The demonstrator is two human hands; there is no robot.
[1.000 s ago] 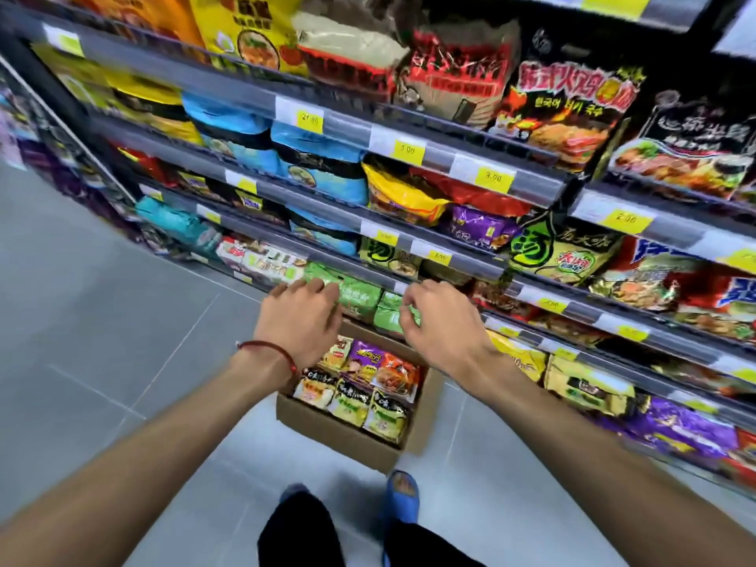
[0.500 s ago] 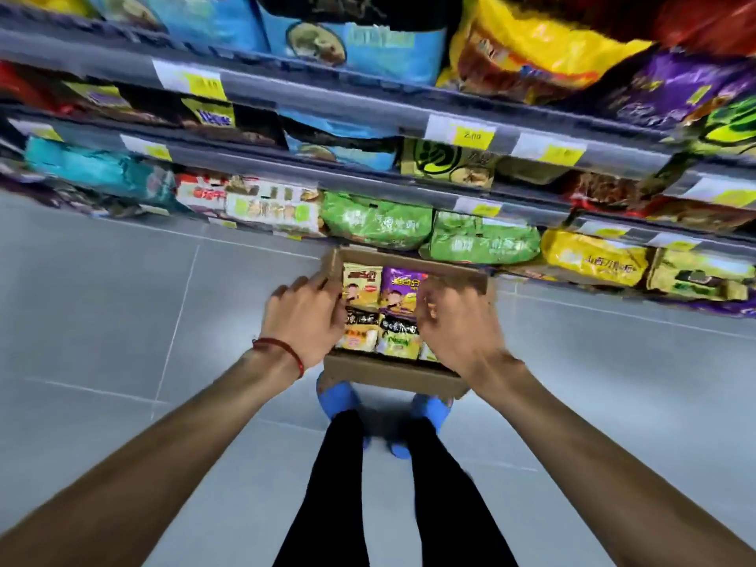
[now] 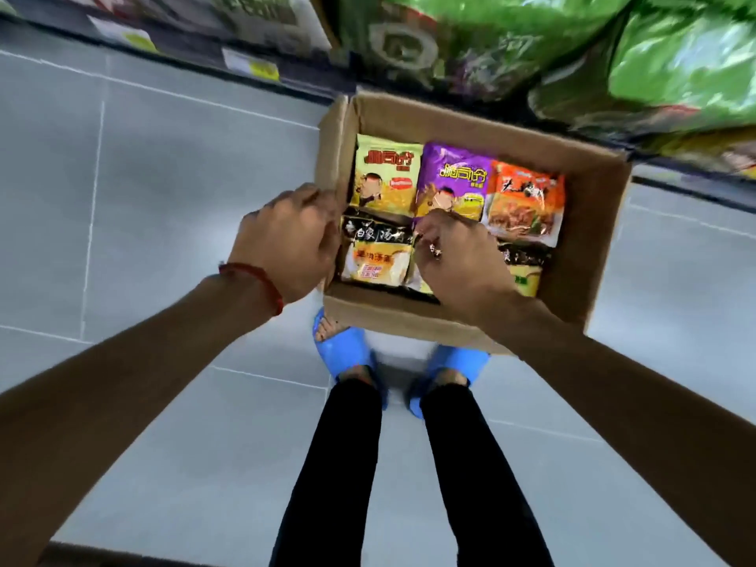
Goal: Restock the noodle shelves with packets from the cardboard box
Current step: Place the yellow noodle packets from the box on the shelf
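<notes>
**Reaching into the box for the next packet**

The brown cardboard box [image 3: 589,239] is sitting open on the grey tiled floor [image 3: 163,178], just below the lowest noodle shelf [image 3: 184,55] and touching the toes of the person's blue slippers [image 3: 343,349]. Packets are lying flat inside it in two rows: a yellow-green noodle packet [image 3: 386,178], a purple noodle packet [image 3: 454,178] and an orange noodle packet [image 3: 523,198] along the far side, and a black-and-cream noodle packet [image 3: 376,255] in the near left corner.

The right hand [image 3: 458,263] is dipping into the middle of the near row, fingers curled downward over a packet that it is mostly hiding. Whether it is already pinching that packet or only touching it, I cannot tell. The left hand [image 3: 286,243], with a red string bracelet [image 3: 262,284] at its wrist, is curling round the box's left wall and seems to be steadying it.

By my judgement the picking step is under way, with the box nearly full, so the restocking is at an early stage. The next move is calling for a firm pinch on one packet's edge, a clean lift past its neighbours, and then a match with the right shelf row. The big green noodle bags [image 3: 675,63] overhanging the box are leaving little headroom.
</notes>
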